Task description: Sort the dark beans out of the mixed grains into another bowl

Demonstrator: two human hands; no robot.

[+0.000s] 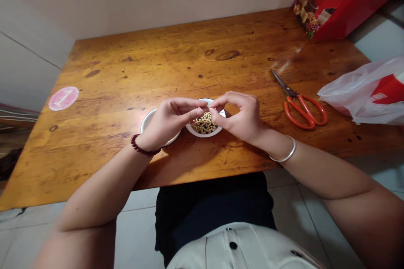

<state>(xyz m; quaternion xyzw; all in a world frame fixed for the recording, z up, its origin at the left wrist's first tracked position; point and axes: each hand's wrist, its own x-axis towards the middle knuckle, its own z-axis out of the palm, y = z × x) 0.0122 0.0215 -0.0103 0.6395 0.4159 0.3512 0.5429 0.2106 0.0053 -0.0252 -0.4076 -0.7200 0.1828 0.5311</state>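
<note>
A small white bowl (202,133) filled with pale beans (205,123) and a few dark ones stands on the wooden table (176,54). A second white dish (147,121) lies to its left, mostly hidden under my left hand. My left hand (168,121) hovers over that dish with its fingers curled and pinched together. My right hand (240,115) is just right of the bean bowl, its fingers also pinched. The fingertips of both hands meet above the beans. What they pinch is too small to make out.
Orange-handled scissors (301,107) lie on the table to the right. A plastic bag (369,90) sits at the right edge, a red box (334,2) at the far right corner. A pink round sticker with a "1" (63,98) is at the left.
</note>
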